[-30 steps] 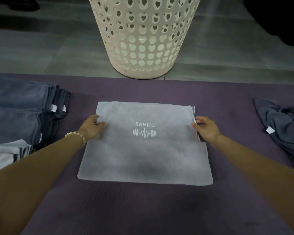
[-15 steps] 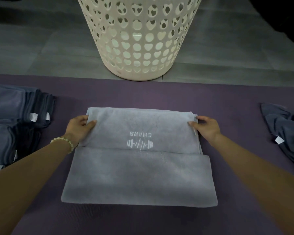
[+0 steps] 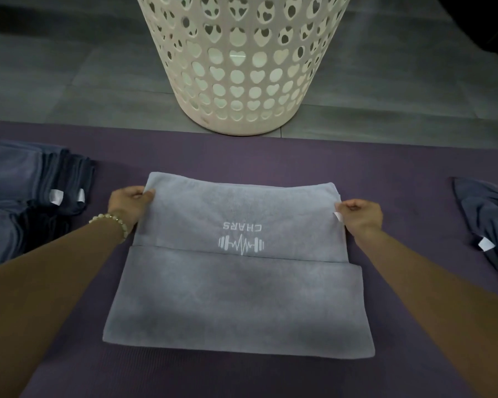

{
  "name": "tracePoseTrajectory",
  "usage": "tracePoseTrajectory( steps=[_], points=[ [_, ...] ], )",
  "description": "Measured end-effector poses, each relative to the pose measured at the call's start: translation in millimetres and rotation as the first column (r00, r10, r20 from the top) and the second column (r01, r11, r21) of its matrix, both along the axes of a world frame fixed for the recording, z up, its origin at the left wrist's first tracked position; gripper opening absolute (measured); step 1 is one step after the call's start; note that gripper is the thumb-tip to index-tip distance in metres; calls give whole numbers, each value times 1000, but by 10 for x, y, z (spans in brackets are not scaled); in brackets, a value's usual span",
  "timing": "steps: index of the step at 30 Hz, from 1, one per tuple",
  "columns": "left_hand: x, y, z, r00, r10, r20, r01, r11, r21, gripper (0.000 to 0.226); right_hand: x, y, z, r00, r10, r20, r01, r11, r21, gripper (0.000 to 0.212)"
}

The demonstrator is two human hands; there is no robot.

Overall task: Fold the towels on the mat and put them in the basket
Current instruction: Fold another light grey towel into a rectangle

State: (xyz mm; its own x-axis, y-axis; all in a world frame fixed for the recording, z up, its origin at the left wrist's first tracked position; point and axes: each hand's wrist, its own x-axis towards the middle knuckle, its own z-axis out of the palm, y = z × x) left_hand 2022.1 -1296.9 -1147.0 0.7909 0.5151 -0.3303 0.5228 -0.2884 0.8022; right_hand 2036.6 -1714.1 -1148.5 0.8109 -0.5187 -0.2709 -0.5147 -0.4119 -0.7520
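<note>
Head view shows the mat (image 3: pixel 400 168) just before the basket (image 3: pixel 239 67). Near-left of the basket sits a stack of folded dark towels (image 3: pixel 26 196). My left hand (image 3: pixel 128 203) pinches the grey towel (image 3: pixel 239 297) at the left edge of its folded-over flap, fingers curled on the cloth; the towel lies flat on the mat before the basket. My right hand (image 3: pixel 359 214) pinches the flap's right edge beside a white tag (image 3: pixel 338 217). Near-right of the basket lies a crumpled dark towel (image 3: pixel 489 219). This cloth looks soft, light and floppy, so I judge both side edges, gripped together, the best hold.
</note>
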Motion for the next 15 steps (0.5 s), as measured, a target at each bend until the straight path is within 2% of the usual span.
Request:
tracePoseTrajectory(
  steps=[5, 8, 11, 13, 15],
  points=[
    [11, -60, -36, 999, 48, 1, -48, 998, 34, 29, 26, 60, -2, 999, -39, -16, 39, 999, -11, 15],
    [40, -73, 2, 1000, 18, -20, -18, 1000, 21, 33, 72, 93, 48, 998, 14, -68, -15, 1000, -1, 12],
    [47, -73, 38, 996, 83, -13, -83, 996, 12, 32, 93, 54, 83, 996, -1, -89, 1, 1000, -8, 7],
    [16, -94, 58, 996, 84, 9, -85, 990, 110, 43, 63, 58, 112, 999, -5, -41, 3, 998, -63, 7],
    [-81, -171, 93, 994, -98, 37, 78, 930, 358, 59, -37, 141, 163, 986, 143, 86, -126, 975, -181, 20]
  ],
)
